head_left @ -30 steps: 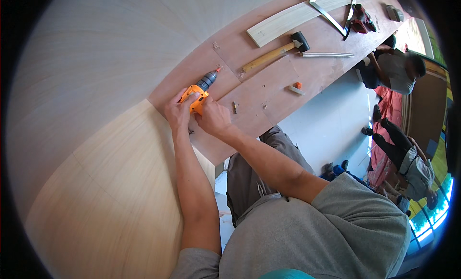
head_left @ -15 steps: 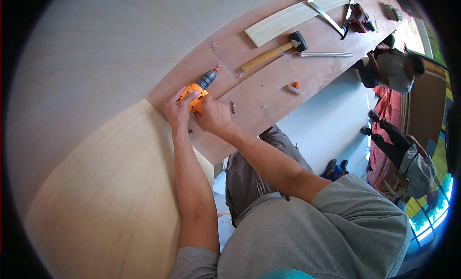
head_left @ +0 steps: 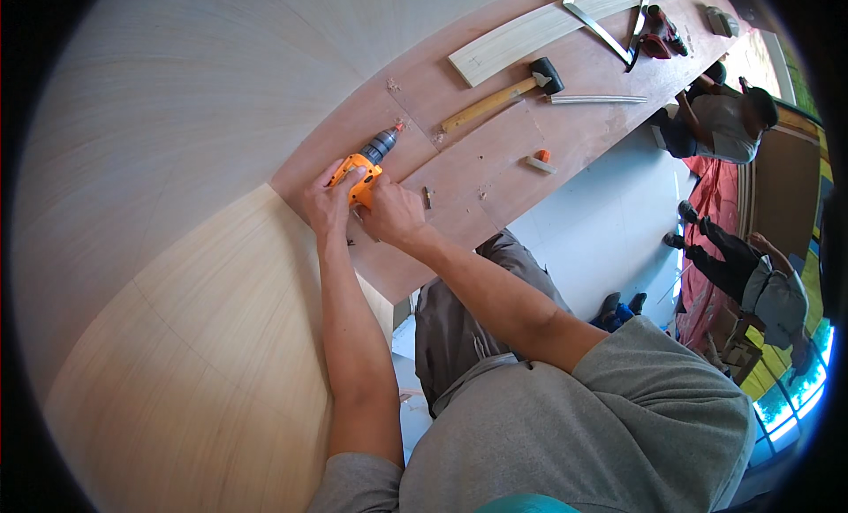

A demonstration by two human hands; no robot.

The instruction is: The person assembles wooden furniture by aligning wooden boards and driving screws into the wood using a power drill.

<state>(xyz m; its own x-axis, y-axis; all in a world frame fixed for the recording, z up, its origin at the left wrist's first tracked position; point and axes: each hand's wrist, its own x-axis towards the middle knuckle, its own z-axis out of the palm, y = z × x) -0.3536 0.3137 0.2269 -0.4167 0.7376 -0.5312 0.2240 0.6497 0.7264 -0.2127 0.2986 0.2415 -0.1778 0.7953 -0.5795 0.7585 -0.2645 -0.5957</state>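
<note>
Drill [head_left: 367, 166] between the fingers [head_left: 325, 178]; chuck [head_left: 380, 146] beyond them.

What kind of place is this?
It looks like a woodworking shop or a building site. You can see an orange drill in use, a mallet with a black head, and a pale wooden board.

The left hand [head_left: 328, 206] and right hand [head_left: 394, 211] are gripping an orange drill [head_left: 363, 183], which is pointing away over the reddish counter [head_left: 587, 133]. Beyond it, a black-headed mallet [head_left: 499, 100] is lying between a pale plank [head_left: 530, 43] and silver bars [head_left: 596, 99]; a metal square [head_left: 599, 30] is resting across the plank.
</note>
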